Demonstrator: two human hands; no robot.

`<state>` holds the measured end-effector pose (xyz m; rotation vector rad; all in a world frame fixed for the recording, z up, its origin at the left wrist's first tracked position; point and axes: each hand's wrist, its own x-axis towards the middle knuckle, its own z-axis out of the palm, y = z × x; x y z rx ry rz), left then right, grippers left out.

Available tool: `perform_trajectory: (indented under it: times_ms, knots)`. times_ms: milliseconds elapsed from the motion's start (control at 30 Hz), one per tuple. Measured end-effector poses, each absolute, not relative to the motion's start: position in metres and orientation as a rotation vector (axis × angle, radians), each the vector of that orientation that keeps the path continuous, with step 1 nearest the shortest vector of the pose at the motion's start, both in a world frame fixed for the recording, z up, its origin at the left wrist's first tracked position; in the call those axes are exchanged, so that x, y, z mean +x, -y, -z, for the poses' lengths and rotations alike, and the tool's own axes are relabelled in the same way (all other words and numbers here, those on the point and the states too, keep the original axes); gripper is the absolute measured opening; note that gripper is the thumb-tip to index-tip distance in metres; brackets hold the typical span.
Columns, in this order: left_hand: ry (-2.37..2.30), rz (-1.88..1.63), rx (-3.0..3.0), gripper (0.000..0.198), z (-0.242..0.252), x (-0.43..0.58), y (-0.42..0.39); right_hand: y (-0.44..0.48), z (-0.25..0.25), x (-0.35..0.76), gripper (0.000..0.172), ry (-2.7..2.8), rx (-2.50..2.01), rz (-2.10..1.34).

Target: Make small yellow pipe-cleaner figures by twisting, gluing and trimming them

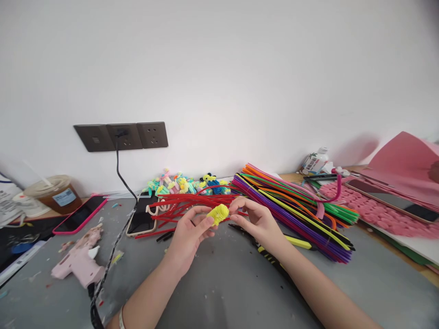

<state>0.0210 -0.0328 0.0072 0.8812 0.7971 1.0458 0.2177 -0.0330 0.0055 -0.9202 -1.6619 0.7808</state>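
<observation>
Behind yellow coil point(218, 214) | red stems point(185, 203) | right: coloured stems point(295, 205)

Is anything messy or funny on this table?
Yes. The pink glue gun lies tipped on its side at the left, small scraps scattered on the grey table around it. Red pipe cleaners spill over a phone edge. The held yellow coil looks fine.

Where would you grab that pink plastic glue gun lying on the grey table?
Probably by its thick handle end, where the black cord seems to leave the pink plastic glue gun. It lies flat on its side on the grey table, so come down from above, fingers across the handle. The left hand, now pinching the yellow fuzzy coil, is nearer.
</observation>
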Motion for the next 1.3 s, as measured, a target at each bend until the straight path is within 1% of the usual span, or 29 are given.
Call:
perform_trajectory:
  times_ms: [267, 433, 567, 667, 867, 967, 1033, 1167, 1300]
  knots:
    - [-0.77, -0.845, 0.772, 0.042, -0.009, 0.023, 0.034, 0.031, -0.002, 0.22, 0.02, 1.63, -0.959, -0.833]
    - [-0.767, -0.836, 0.77, 0.045, -0.011, 0.024, 0.035, 0.031, 0.0, 0.219, 0.015, 1.597, -0.952, -0.901]
    - [-0.779, -0.86, 0.723, 0.041, -0.011, 0.024, 0.036, 0.031, -0.002, 0.216, 0.015, 1.583, -0.923, -0.861]
    - [-0.743, -0.818, 0.732, 0.041, -0.01, 0.024, 0.036, 0.033, -0.003, 0.216, 0.021, 1.61, -0.926, -0.87]
    - [-0.695, -0.774, 0.732, 0.035, -0.009, 0.023, 0.035, 0.034, -0.005, 0.216, 0.03, 1.663, -0.882, -1.158]
    - [-0.672, -0.741, 0.771, 0.029, -0.007, 0.021, 0.036, 0.035, -0.007, 0.214, 0.027, 1.65, -0.851, -1.33]
    - [-0.677, -0.732, 0.802, 0.03, -0.006, 0.022, 0.036, 0.036, -0.009, 0.214, 0.025, 1.632, -0.871, -1.406]
    - [-0.741, -0.814, 0.888, 0.036, -0.007, 0.025, 0.037, 0.036, -0.013, 0.212, 0.026, 1.597, -0.925, -1.435]
    - [-0.775, -0.878, 0.994, 0.034, -0.006, 0.026, 0.038, 0.034, -0.012, 0.212, 0.028, 1.569, -0.933, -1.44]
